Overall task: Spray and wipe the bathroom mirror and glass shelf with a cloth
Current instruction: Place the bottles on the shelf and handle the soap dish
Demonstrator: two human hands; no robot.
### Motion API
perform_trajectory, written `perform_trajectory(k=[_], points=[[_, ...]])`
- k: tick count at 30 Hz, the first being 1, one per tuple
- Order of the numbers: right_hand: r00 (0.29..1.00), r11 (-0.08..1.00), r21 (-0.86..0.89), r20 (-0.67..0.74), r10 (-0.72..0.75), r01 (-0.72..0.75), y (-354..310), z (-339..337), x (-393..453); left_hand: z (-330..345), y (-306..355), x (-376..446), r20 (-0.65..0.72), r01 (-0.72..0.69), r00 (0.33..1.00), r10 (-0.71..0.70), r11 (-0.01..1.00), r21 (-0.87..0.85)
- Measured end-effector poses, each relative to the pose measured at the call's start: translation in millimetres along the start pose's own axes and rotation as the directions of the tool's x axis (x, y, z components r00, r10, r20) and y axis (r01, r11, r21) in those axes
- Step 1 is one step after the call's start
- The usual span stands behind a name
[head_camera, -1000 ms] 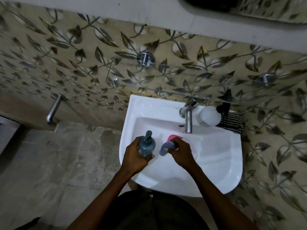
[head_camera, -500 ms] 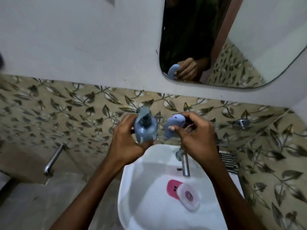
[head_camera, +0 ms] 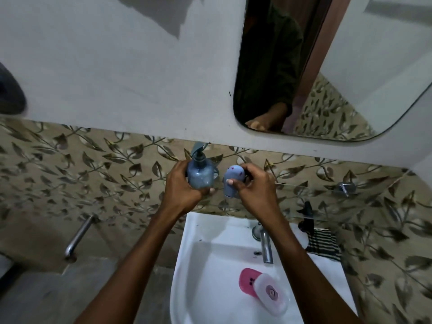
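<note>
Up by the glass shelf [head_camera: 327,187], both hands closed: left [head_camera: 184,185] round pump bottle [head_camera: 200,175], right [head_camera: 253,187] round blue case [head_camera: 231,182].

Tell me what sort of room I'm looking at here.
A small bathroom, most likely in a home: a white wash basin with a chrome tap, a wall mirror above it, and leaf-patterned wall tiles around them.
</note>
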State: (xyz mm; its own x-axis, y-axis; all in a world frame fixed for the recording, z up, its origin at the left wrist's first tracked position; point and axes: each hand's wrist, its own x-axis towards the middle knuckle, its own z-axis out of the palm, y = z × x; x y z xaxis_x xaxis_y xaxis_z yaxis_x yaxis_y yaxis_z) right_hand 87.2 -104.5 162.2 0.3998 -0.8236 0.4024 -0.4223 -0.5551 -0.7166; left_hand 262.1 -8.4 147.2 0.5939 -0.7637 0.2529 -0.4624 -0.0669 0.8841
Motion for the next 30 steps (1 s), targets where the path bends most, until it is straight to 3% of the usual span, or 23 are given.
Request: perform_trajectory(k=[6,8,10,13,15,18,21,23,25,27,30], points=[[0.998,0.999,-0.031,0.061,0.022,-0.020,-0.6,2.8,-7.5,0.5,-6.2,-5.2,0.041,-0.040,0.998,0.041,0.999,-0.014],[0.996,0.998,-0.050,0.078,0.045,-0.041,5.2,4.4,-11.0,2.4,-5.4,-14.6,-0.029,-0.067,0.997,0.068,0.998,0.009],[0.995,0.996,-0.064,0.070,0.074,-0.069,12.8,5.4,-18.2,5.2,-1.9,-33.6,-0.182,-0.111,0.976,0.123,0.991,0.076],[0.996,0.997,-0.050,-0.076,0.051,-0.055,21.4,2.7,-45.8,17.5,-3.6,-75.7,-0.363,-0.242,0.886,0.288,0.955,0.169],[0.968,0.998,-0.056,-0.251,-0.019,0.005,25.9,0.0,-73.2,33.6,-10.7,-104.2,-0.348,-0.284,0.880,0.325,0.945,0.164],[0.935,0.998,-0.049,-0.348,-0.064,0.050,42.6,-0.4,-123.0,61.9,-26.4,-141.9,-0.160,-0.267,0.948,0.275,0.961,0.070],[0.970,0.996,-0.087,-0.242,0.013,-0.035,87.8,4.7,-179.6,100.3,-58.0,-175.1,0.171,-0.083,0.982,0.077,0.996,0.031],[0.976,0.969,-0.148,-0.129,0.178,-0.197,127.0,10.1,-216.3,123.9,-87.4,-193.5,0.401,0.071,0.911,-0.095,0.995,0.073],[0.928,0.904,-0.233,0.024,0.372,-0.357,168.8,11.9,-244.0,147.0,-110.0,-206.4,0.566,0.173,0.793,-0.226,0.974,0.146],[0.844,0.834,-0.367,0.191,0.502,-0.413,203.2,9.5,-257.3,166.3,-123.1,-213.2,0.638,0.256,0.688,-0.346,0.938,0.232],[0.658,0.744,-0.541,0.400,0.638,-0.393,239.2,7.6,-252.5,191.5,-128.4,-208.7,0.665,0.406,0.562,-0.492,0.865,0.296]])
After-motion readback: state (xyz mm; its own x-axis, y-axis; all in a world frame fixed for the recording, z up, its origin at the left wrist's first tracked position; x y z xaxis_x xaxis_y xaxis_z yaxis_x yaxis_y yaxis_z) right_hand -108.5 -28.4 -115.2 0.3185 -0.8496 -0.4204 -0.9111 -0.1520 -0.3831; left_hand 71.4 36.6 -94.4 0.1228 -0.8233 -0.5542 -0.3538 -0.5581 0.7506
